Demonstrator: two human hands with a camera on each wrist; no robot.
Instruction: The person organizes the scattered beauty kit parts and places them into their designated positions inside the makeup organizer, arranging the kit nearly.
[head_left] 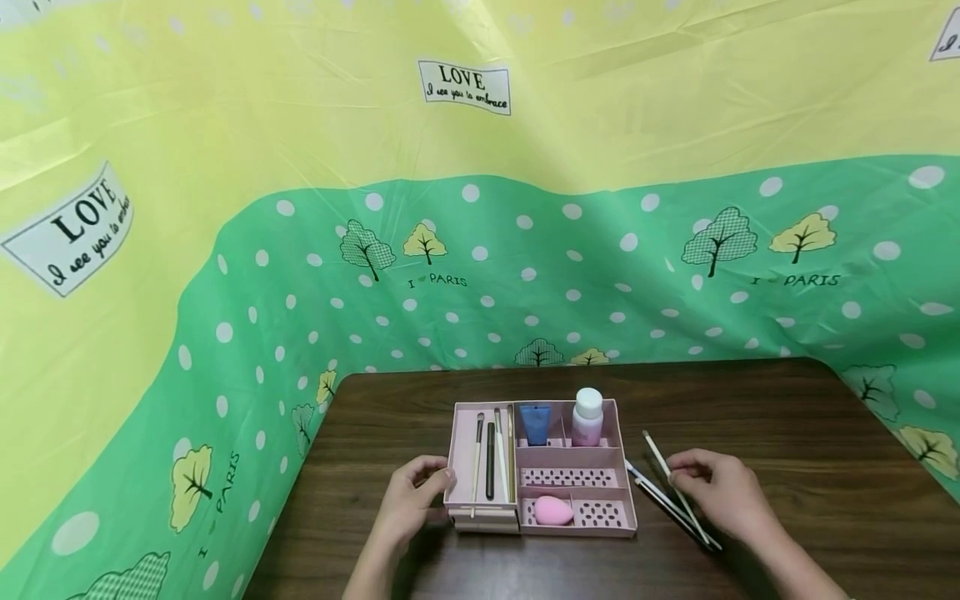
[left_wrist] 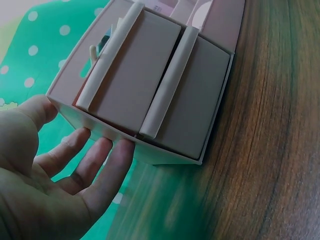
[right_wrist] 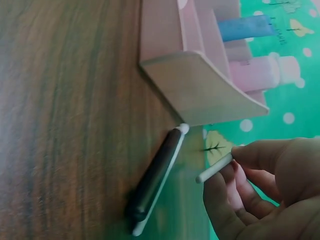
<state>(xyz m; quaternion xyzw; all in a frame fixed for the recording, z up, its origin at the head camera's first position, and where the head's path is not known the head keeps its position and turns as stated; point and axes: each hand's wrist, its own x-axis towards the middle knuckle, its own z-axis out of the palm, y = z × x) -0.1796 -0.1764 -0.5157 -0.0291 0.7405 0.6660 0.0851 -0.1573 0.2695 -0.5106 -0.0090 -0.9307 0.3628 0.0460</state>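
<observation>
My left hand (head_left: 408, 500) touches the left side of a pink desktop organizer (head_left: 462, 454); in the left wrist view its fingers lie spread along the side wall. Between thumb and fingers, my right hand (head_left: 723, 492) pinches a thin makeup brush (head_left: 658, 452), tilted over the table right of the organizer. Beneath it lie a dark-handled brush (right_wrist: 152, 177) and a white stick-like handle (right_wrist: 162, 185), close together. Several brushes, one with a black handle (head_left: 491, 462), lie in the organizer's left top tray. A pink makeup sponge (head_left: 553, 510) sits in a front compartment.
A blue tube (head_left: 536, 423) and a white-capped pink bottle (head_left: 588, 421) stand in the organizer's back compartments. Two drawer fronts (left_wrist: 135, 70) face me below the tray. Brown wood-grain table (head_left: 360, 450) surrounds it, with a patterned cloth (head_left: 525, 283) behind and on the sides.
</observation>
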